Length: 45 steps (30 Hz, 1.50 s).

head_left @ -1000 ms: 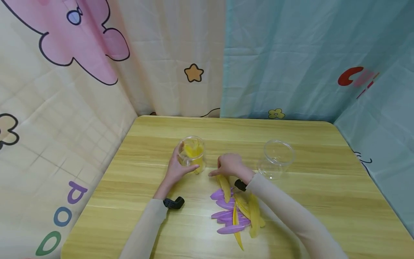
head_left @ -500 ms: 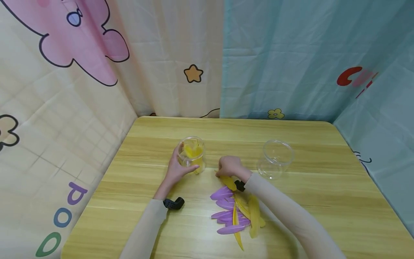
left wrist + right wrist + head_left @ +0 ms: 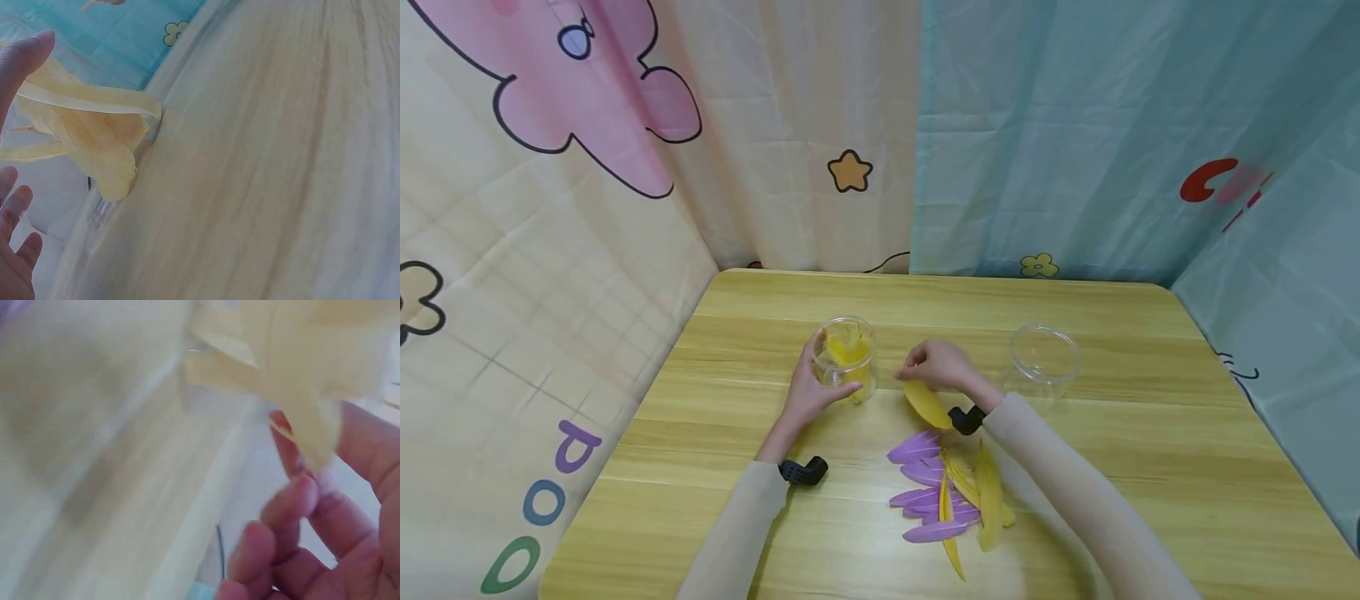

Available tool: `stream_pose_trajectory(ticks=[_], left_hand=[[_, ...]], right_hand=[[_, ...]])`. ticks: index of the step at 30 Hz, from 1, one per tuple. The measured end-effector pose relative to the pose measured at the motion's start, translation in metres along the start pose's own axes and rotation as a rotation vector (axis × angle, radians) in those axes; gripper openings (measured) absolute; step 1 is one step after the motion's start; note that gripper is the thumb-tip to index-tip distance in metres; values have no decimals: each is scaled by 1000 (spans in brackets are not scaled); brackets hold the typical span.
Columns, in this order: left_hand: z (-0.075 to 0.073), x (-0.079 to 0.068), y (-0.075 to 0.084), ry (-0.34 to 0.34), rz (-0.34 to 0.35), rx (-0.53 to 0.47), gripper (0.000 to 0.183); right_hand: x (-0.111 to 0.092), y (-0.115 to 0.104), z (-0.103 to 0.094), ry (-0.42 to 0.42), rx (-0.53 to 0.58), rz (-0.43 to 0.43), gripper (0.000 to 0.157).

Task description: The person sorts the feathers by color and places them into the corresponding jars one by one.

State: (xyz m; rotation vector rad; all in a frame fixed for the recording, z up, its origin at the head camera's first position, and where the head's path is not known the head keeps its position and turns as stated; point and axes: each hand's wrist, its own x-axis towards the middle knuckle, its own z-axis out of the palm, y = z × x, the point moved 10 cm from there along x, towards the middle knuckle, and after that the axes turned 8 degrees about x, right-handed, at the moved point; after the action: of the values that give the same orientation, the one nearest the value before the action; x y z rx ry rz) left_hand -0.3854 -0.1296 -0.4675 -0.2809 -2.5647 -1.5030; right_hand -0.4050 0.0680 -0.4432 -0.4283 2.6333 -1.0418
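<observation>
Feather [image 3: 927,406] and jar [image 3: 871,375] are gripped by right and left hands [image 3: 937,363] [image 3: 808,393], wood-grain table [image 3: 1150,433] below, curtains [image 3: 775,125] behind.

Left jar [image 3: 869,385] sat on the counter [image 3: 737,367] with feathers [image 3: 853,355] in it, right jar [image 3: 1047,382] well off across from it, feather pile [image 3: 951,508] in front, kinda between them, curtain [image 3: 820,108] behind everything.
</observation>
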Motion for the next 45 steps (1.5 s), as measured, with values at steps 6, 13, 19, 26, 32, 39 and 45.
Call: stream_pose_trajectory(ticks=[6,13,19,26,32,39,45], left_hand=[[6,5,-17,5,13,-25,109],[7,6,-18,9,18,-17,110],[8,6,-19,6,12,-9,109],[9,6,-16,13,32,-27,107],[9,5,-15,26,40,-32,106],[7,7,-16,29,34,-23,109],[2,6,-19,27,-7,-1,112]], right_hand=[[-5,-23,-34,178,188,-83,25],[-12,-56,-61,361,375,-202,27],[-16,-89,-72,506,496,-358,25],[-15,-117,-63,604,497,-531,19],[-7,-122,-44,585,368,-604,17],[-4,-115,-28,457,184,-560,27],[-27,-99,-44,413,167,-544,28]])
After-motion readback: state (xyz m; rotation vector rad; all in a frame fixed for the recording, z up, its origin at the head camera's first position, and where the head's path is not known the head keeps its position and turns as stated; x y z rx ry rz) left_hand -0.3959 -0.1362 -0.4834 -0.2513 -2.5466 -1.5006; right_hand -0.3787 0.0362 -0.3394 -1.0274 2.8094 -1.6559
